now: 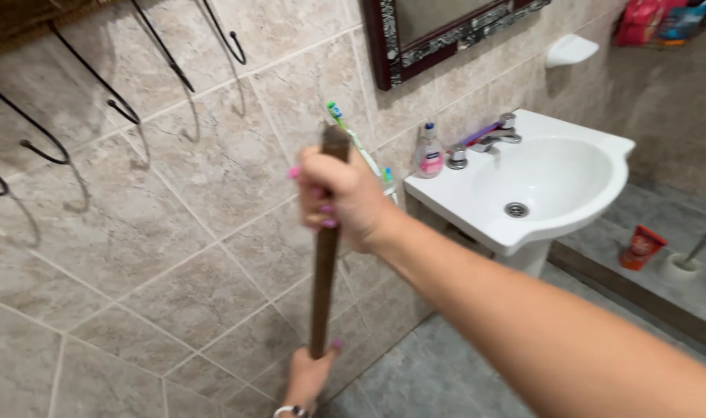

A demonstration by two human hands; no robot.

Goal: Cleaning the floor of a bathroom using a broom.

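I hold a dark brown wooden pole (322, 271), like a broom or mop handle, in both hands in front of a beige tiled wall. My right hand (344, 197) is wrapped around the pole near its top end, and its arm stretches in from the lower right. My left hand (306, 378), with a bracelet on the wrist, grips the same pole lower down at the bottom edge of the view. The pole's lower end is out of sight.
A white pedestal sink (593, 166) with a metal tap (496, 138) stands to the right, with a clear soap bottle (428, 152) and toothbrushes (345, 124) beside it. Black wall hooks (97, 81) hang upper left, a dark-framed mirror (438, 31) above. An orange tube (641, 246) and white cup (682, 265) sit on a ledge.
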